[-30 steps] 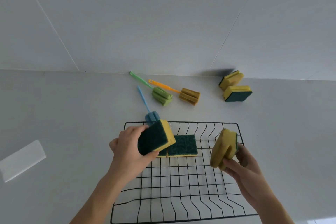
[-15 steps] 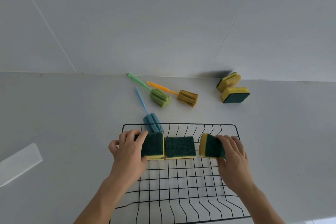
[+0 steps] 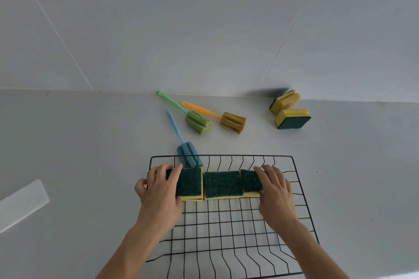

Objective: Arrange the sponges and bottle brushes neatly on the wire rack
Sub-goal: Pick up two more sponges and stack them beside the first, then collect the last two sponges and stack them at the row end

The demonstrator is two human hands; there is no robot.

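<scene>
Two scouring sponges, one gripped in each hand's fingers (left hand [image 3: 162,190], right hand [image 3: 275,190]), were set beside a third [image 3: 223,184] on the wire rack [image 3: 226,229], while three bottle brushes [image 3: 198,121] were left on the tabletop [image 3: 90,154].

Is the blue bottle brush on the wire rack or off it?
Off. The blue bottle brush lies on the counter behind the wire rack, its head at the far rim.

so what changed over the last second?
Both hands came down: the left hand laid its sponge flat at the left of the row, the right hand turned its sponge green side up and set it at the right. Fingers still rest on both. The middle sponge, wire rack, three brushes and two sponges by the wall stayed put.
</scene>
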